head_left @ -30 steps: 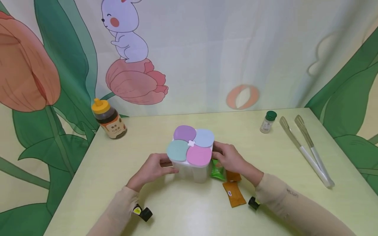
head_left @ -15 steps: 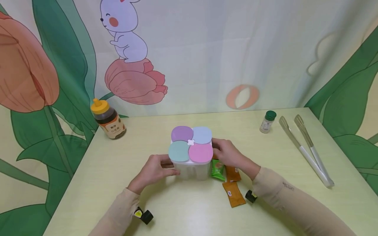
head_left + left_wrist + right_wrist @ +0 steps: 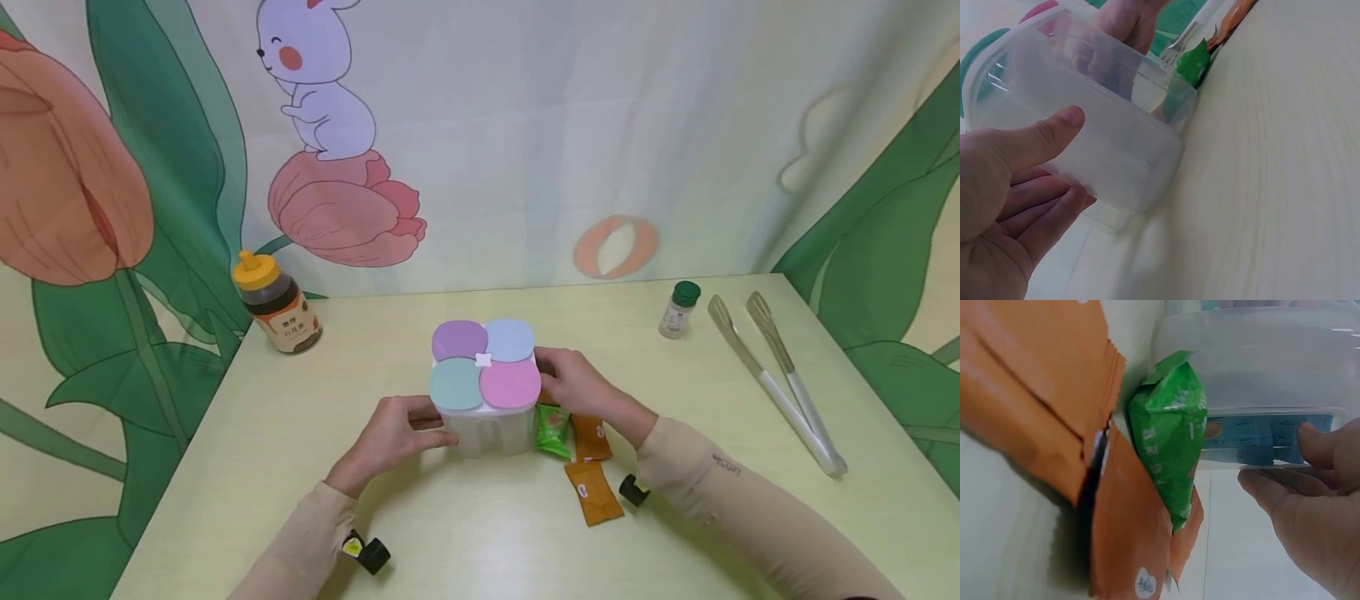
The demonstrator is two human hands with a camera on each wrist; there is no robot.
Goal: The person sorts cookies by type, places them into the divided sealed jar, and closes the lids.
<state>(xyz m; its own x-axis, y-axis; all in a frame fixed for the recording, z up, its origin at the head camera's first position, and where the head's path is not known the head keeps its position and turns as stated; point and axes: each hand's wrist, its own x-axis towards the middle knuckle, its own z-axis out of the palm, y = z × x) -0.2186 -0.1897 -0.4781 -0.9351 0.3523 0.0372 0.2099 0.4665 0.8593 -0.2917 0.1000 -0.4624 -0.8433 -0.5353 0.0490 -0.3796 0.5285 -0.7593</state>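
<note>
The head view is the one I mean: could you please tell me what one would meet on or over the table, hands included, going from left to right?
Yellow-capped bottle, left hand, lidded container, right hand, green-capped shaker, tongs.

A lidded tub (image 3: 491, 432) fills the gap between the left fingers (image 3: 1054, 217) and the right fingers (image 3: 1266, 489). A green packet (image 3: 552, 431) and orange packets (image 3: 594, 496) crowd the near side of the right fingers. Bare bench (image 3: 375, 346) stretches left of the left fingers to a yellow-capped bottle (image 3: 279, 307), and right of the right fingers to a shaker (image 3: 677, 315) and tongs (image 3: 791, 411).
</note>
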